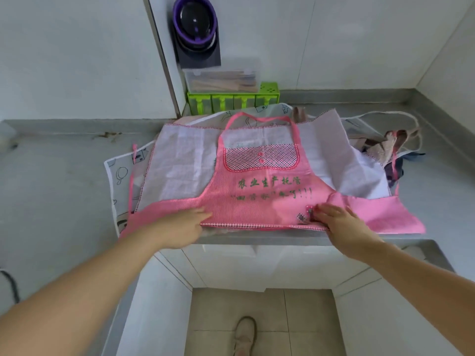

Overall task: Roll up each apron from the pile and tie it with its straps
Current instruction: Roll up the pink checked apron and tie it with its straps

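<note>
A pink apron [257, 199] with green lettering and a checked chest pocket lies spread on the steel counter [59, 176], its bib pointing away from me and its near part folded over. My left hand [185, 224] grips the folded near edge left of centre, thumb under the cloth. My right hand [339, 222] pinches the same edge to the right, by a small patterned patch. Under it lies a white apron [180, 160] and a grey printed apron [120, 170]. More crumpled aprons [385, 147] lie at the right rear, with white straps [401, 116] trailing.
A green box with compartments [231, 100] and a clear tub of utensils [221, 79] stand against the back wall, under a wall-mounted purple bowl holder [195, 29]. The counter edge runs just under my hands, with white cabinets and tiled floor below.
</note>
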